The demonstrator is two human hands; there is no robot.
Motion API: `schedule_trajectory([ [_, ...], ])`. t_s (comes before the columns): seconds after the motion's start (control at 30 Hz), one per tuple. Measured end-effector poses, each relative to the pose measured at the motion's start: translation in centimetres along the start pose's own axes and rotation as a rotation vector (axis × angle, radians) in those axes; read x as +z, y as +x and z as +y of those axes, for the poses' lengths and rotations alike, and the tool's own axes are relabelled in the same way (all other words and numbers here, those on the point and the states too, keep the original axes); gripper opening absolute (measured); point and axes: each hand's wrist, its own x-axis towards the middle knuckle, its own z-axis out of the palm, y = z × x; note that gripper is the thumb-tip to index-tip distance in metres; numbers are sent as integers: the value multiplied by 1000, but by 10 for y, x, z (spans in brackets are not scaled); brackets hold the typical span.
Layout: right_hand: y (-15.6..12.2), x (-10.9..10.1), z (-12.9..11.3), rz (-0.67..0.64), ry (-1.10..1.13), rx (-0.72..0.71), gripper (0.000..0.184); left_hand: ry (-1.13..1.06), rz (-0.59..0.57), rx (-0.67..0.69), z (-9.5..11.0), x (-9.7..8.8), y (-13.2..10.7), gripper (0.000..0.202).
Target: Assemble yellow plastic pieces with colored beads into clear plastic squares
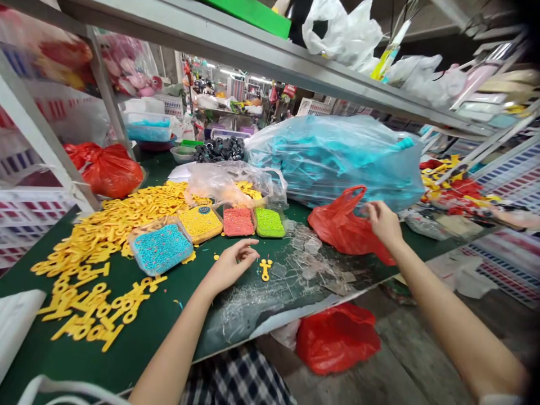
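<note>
My left hand (pixel 234 265) hovers over the front of the green table, fingers loosely curved and thumb apart, with nothing visible in them. Just to its right lies a small yellow plastic piece (pixel 265 270) with a ring end. Beyond the hand stand trays of tiny beads: blue (pixel 163 247), yellow (pixel 200 224), red (pixel 238 221) and green (pixel 270 222). My right hand (pixel 385 224) is at the right side of a red plastic bag (pixel 341 225), its fingertips drawn together; whatever they pinch is too small to make out.
A heap of yellow plastic pieces (pixel 113 225) spreads over the table's left. A large clear bag of blue parts (pixel 337 163) lies at the back. Clear scraps (pixel 307 259) litter the front edge. A metal shelf (pixel 253 53) crosses overhead; another red bag (pixel 337 337) hangs below.
</note>
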Motion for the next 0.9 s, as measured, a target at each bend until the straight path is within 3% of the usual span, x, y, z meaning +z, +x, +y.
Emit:
schedule_trajectory([
  [0.2, -14, 23, 10, -274, -258, -241, 13, -42, 81, -18, -14, -6, 3, 42],
  [0.47, 5, 21, 7, -295, -261, -291, 30, -49, 162, -21, -23, -9, 6, 37],
  [0.63, 5, 28, -1, -305, -313, -236, 30, 106, 288, 38, -17, -9, 3, 32],
  [0.8, -12, 7, 1, -338, -401, -175, 13, 218, 317, 151, -12, -3, 2, 26],
  [0.83, -18, -1, 0, -325, -431, -202, 11, 235, 326, 198, -11, -1, 3, 27],
  [0.9, -34, -18, -12, -231, -555, -363, 23, 243, 373, 307, -4, 5, 5, 29],
])
